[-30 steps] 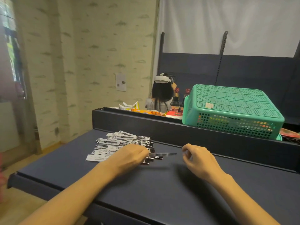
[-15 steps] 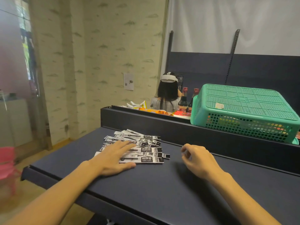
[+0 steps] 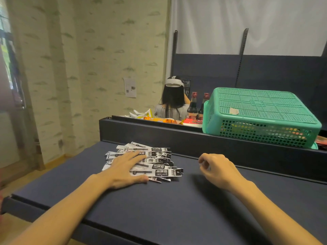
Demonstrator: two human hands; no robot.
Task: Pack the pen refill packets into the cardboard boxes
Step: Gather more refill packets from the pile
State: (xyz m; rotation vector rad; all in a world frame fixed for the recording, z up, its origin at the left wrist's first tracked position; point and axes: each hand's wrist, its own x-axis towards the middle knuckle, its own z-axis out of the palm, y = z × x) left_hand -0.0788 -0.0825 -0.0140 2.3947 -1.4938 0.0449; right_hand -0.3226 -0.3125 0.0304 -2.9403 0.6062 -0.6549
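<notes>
The pen refill packets [image 3: 150,161] lie in a loose, overlapping heap on the dark desk [image 3: 159,209], just in front of the raised back rail [image 3: 177,138] that runs along the desk's far edge. The left hand [image 3: 123,169] rests flat on the near-left part of that heap, its fingers [image 3: 136,154] straight and spread over the packets, pressing rather than grasping. To the right of the heap, apart from it, the right hand [image 3: 219,169] hovers just above the desk with its fingers [image 3: 203,160] loosely curled and holding nothing that shows. Beyond the rail, right of the heap, an upturned green plastic basket [image 3: 260,115] sits on a higher surface, with two dark bottles [image 3: 196,106] and another person [image 3: 174,101] behind it. No cardboard box is in view, so packing looks not yet begun. The risk I judge here is scatter: the packets are thin and slick-looking, and a flat palm sliding them could fan them apart or push some off the desk's left edge, which lies close to the heap.
</notes>
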